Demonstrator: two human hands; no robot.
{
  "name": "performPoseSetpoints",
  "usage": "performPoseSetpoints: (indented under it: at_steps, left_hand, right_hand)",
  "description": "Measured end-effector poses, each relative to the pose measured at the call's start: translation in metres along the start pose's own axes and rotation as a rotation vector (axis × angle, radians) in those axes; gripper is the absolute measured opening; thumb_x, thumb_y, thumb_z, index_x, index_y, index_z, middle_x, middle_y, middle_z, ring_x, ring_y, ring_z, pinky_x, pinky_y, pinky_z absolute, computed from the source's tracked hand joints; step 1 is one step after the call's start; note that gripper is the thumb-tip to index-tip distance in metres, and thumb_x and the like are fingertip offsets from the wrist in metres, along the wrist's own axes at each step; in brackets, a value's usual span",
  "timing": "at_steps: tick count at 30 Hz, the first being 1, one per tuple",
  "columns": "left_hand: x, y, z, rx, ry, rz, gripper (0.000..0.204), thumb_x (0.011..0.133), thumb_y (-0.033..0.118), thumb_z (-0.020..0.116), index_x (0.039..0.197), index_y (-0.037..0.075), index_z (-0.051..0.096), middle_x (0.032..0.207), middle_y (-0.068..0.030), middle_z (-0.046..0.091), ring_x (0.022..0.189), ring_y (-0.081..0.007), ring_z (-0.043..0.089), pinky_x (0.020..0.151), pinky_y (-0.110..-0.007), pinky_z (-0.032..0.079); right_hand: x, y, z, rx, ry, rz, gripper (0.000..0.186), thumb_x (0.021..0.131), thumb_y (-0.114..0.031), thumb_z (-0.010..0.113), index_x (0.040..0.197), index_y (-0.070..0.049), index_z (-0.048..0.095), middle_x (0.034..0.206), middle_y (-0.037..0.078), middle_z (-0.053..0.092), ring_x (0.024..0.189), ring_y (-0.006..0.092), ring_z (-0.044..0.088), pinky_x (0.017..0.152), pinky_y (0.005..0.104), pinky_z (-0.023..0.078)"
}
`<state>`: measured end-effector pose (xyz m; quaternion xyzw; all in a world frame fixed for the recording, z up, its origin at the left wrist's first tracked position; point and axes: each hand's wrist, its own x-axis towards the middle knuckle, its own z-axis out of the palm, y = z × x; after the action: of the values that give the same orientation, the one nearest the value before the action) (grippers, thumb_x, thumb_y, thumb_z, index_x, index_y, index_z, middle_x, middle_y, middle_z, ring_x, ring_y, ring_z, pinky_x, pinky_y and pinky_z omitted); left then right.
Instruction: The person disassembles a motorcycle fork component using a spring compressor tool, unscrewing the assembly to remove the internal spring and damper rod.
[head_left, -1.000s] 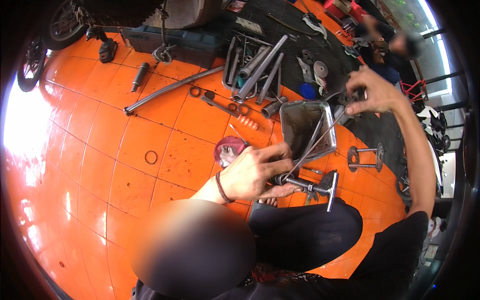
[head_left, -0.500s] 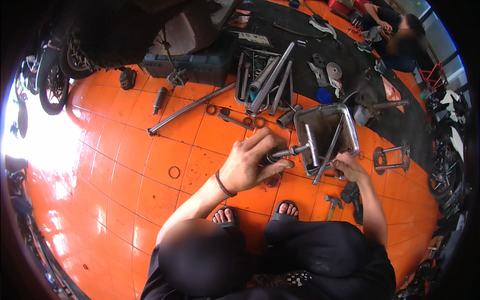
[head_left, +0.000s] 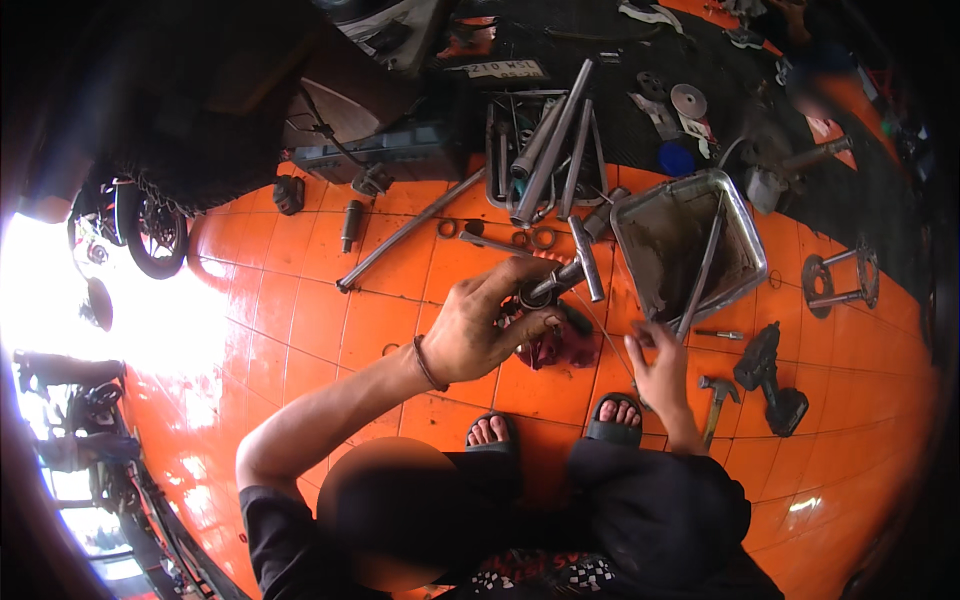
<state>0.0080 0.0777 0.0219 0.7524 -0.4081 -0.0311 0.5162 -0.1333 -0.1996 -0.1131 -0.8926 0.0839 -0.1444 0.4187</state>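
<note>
My left hand (head_left: 480, 322) is wrapped round a metal tool with a T-shaped end (head_left: 585, 262), which points up and away over the floor. Below it, a dark red object (head_left: 572, 345) is partly hidden by the hand. My right hand (head_left: 660, 370) hovers at the near edge of a metal tray (head_left: 762, 270), thumb and forefinger apart, with nothing visible between them. Close to its fingers is the near end of a metal rod (head_left: 706, 260) that leans across the tray. A small metal tool (head_left: 718, 334) lies right of that hand.
A hammer (head_left: 716, 400) and a cordless power tool (head_left: 768, 380) lie at the right. Beyond my hands are a tray holding several metal tubes (head_left: 560, 150), a long bar (head_left: 410, 230), rings (head_left: 543, 237) and a blue lid (head_left: 676, 159). A motorcycle wheel (head_left: 150, 235) stands far left.
My head view has shifted. My right hand has moved left, away from the small metal tool. The T-shaped end in my left hand has swung clear of the tray's left side.
</note>
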Motion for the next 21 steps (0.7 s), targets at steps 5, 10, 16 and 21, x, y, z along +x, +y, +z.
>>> performPoseSetpoints:
  at_steps: [5, 10, 16, 21]
  left_hand:
    - [0.009, 0.022, 0.01, 0.188, 0.032, -0.041, 0.06, 0.093, 0.01, 0.077, 0.147, 0.003, 0.054, 0.111, -0.0171, 0.071, 0.096, -0.0321, 0.075, 0.078, -0.039, 0.062]
    - [0.015, 0.032, 0.023, 0.133, 0.122, -0.097, 0.06, 0.092, 0.006, 0.075, 0.148, 0.005, 0.054, 0.123, -0.0188, 0.066, 0.098, -0.0346, 0.074, 0.079, -0.04, 0.063]
    - [0.004, 0.046, 0.035, 0.218, 0.178, -0.126, 0.055, 0.089, -0.005, 0.069, 0.143, 0.0, 0.059, 0.115, -0.0186, 0.062, 0.096, -0.0351, 0.07, 0.078, -0.041, 0.059]
    - [0.002, 0.044, 0.041, 0.331, 0.084, -0.045, 0.064, 0.094, -0.001, 0.065, 0.153, -0.006, 0.041, 0.117, -0.0258, 0.055, 0.098, -0.0401, 0.064, 0.079, -0.045, 0.057]
  right_hand:
    - [0.064, -0.134, -0.036, 0.431, -0.098, -0.249, 0.017, 0.094, -0.013, 0.077, 0.104, 0.0, 0.074, 0.084, 0.008, 0.071, 0.068, 0.0124, 0.067, 0.061, 0.028, 0.05]
    - [0.075, -0.17, -0.034, 0.517, -0.047, -0.222, 0.017, 0.092, -0.01, 0.079, 0.103, 0.002, 0.074, 0.08, 0.007, 0.071, 0.059, 0.0079, 0.065, 0.053, 0.0218, 0.048]
    - [0.066, -0.179, -0.033, 0.618, -0.068, -0.088, 0.017, 0.087, -0.012, 0.083, 0.091, 0.0, 0.072, 0.077, 0.006, 0.067, 0.063, 0.0103, 0.066, 0.056, 0.0275, 0.05]
    - [0.065, -0.179, -0.041, 0.555, -0.066, -0.037, 0.018, 0.079, -0.011, 0.083, 0.085, -0.001, 0.07, 0.075, 0.01, 0.072, 0.065, 0.0203, 0.072, 0.06, 0.0327, 0.054]
